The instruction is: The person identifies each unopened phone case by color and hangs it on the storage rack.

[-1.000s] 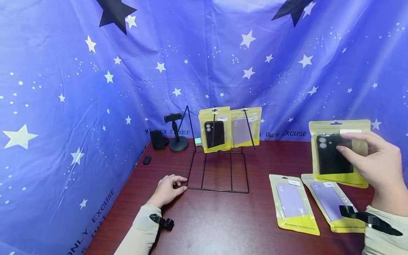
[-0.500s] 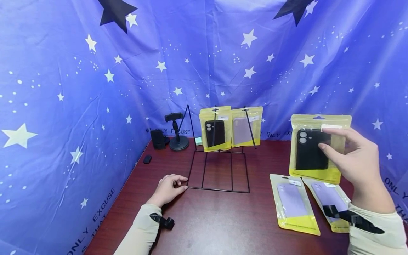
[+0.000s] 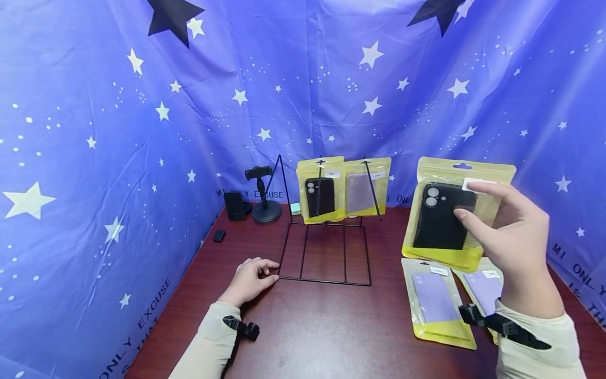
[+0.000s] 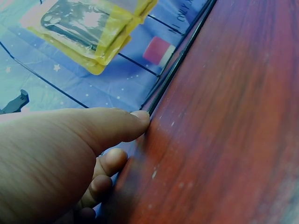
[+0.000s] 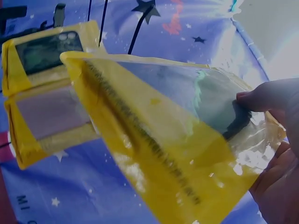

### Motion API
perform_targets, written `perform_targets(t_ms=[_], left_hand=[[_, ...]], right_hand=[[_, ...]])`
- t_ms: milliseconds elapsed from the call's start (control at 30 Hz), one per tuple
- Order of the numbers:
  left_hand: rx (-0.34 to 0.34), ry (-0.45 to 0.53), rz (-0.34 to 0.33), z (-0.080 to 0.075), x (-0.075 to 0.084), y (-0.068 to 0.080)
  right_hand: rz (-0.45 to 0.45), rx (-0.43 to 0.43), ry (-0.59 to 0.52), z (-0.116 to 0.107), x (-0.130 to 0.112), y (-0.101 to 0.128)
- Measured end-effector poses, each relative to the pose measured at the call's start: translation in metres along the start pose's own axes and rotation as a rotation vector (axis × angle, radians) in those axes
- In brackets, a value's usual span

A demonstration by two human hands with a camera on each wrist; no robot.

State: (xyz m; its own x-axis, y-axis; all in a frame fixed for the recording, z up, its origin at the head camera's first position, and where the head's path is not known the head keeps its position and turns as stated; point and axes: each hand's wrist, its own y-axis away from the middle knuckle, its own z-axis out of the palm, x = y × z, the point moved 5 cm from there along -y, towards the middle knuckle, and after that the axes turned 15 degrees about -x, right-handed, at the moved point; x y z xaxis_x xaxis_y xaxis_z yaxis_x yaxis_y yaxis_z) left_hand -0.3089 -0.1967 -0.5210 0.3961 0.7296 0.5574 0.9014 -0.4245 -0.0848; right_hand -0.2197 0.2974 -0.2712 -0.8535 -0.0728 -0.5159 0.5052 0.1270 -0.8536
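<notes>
Pouched black phone case (image 3: 440, 223) pinched in right hand (image 3: 516, 231), raised near two pouched lilac phone cases (image 3: 433, 297) on worktop (image 3: 326, 331); left hand (image 3: 250, 281) well apart, touching corner of black wire rack (image 3: 344, 255), can't tell if gripping.

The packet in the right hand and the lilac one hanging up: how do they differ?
Colour: the held packet shows black contents, the hanging packet lilac.
Support: the right hand grips the held packet, while the hanging packet is on the wire rack.
Cover: a thumb partly hides the held packet; only a thin prong crosses the hanging packet.
Both are partly see-through, with yellow lower ends.
</notes>
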Motion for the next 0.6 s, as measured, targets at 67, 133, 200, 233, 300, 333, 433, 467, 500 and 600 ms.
perform_targets(t_ms=[67,133,200,233,300,333,433,467,500,600], left_hand=[[-0.006,0.001,-0.006,0.000,0.000,0.000],[-0.011,0.003,-0.009,0.000,0.000,-0.001],[-0.013,0.000,-0.011,0.000,0.000,-0.001],[-0.013,-0.001,-0.011,0.000,0.000,0.000],[-0.013,-0.003,-0.013,0.000,0.000,0.000],[-0.014,-0.001,-0.014,0.000,0.001,0.000],[-0.017,0.002,-0.015,-0.001,0.001,-0.001],[-0.019,0.005,-0.017,-0.001,0.001,-0.001],[-0.021,0.006,-0.020,-0.002,0.001,-0.001],[-0.027,0.006,-0.029,-0.001,0.000,-0.001]], right_hand=[[-0.030,-0.004,-0.005,0.006,-0.005,-0.001],[-0.042,-0.016,-0.028,0.011,-0.007,-0.001],[-0.044,-0.035,-0.066,0.014,-0.008,0.000],[-0.040,-0.045,-0.080,0.015,-0.008,0.001],[-0.034,-0.064,-0.114,0.018,-0.008,0.002],[-0.030,-0.073,-0.129,0.020,-0.007,0.003],[-0.026,-0.099,-0.150,0.025,-0.006,0.004],[-0.026,-0.109,-0.154,0.028,-0.006,0.005],[-0.023,-0.118,-0.157,0.030,-0.005,0.005],[-0.014,-0.143,-0.152,0.038,-0.004,0.006]])
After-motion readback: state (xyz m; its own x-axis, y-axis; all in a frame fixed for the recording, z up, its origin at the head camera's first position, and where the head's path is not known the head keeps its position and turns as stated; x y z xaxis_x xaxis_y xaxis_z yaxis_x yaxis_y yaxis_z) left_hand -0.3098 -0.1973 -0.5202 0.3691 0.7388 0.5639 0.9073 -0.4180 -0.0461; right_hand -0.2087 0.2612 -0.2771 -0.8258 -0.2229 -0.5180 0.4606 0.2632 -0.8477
